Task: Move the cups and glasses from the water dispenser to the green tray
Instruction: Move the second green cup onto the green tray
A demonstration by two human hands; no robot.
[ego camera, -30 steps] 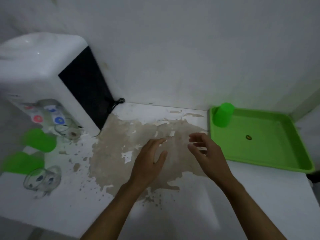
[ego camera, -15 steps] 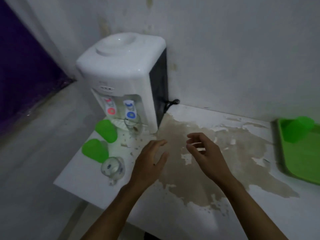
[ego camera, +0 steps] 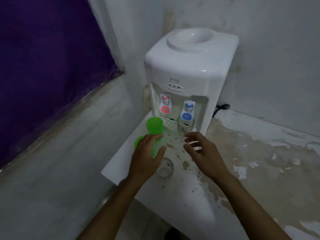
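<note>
A white water dispenser (ego camera: 190,75) stands in the corner of the white counter (ego camera: 194,201). One green cup (ego camera: 154,126) stands upside down in front of its left side. A second green cup (ego camera: 138,144) sits nearer and is mostly hidden under my left hand (ego camera: 147,161), whose fingers are spread over it without a clear grip. A clear glass (ego camera: 185,125) stands under the blue tap. Another clear glass (ego camera: 165,168) sits beside my left thumb. My right hand (ego camera: 201,151) hovers open just in front of the glass under the tap. The green tray is out of view.
The counter's left edge (ego camera: 110,168) drops off close to the cups. A large brown stain with peeling paint (ego camera: 259,153) covers the counter to the right. A black cable (ego camera: 222,108) runs behind the dispenser. White walls close in behind and to the left.
The view has swung left, so the tray has left the frame and the dispenser is centred. Both hands have moved forward, with the left now over the nearer green cup.
</note>
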